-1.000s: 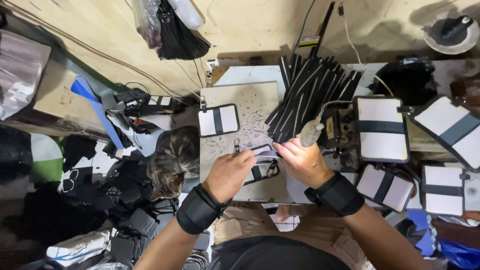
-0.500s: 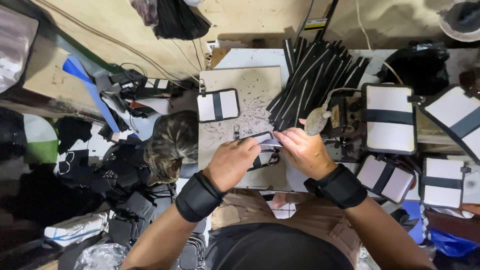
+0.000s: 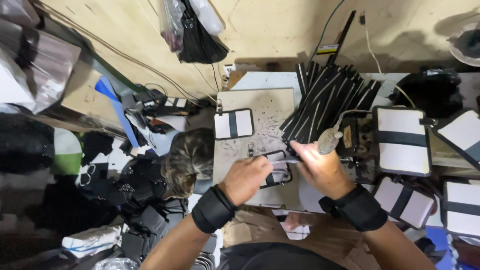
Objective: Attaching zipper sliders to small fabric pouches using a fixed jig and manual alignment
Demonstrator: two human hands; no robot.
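Fingers [image 3: 267, 161] of both hands pinching black-edged white panel [image 3: 278, 170], strap pile [image 3: 327, 102] behind

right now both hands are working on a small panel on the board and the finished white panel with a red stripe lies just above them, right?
Not quite. In the head view the stripe on the white panel is black, not red. Both the left hand and right hand do work a small panel on the board.

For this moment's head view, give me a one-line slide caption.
Left hand and right hand work a black-strapped white rectangular panel on a scuffed beige board beside piled black straps.
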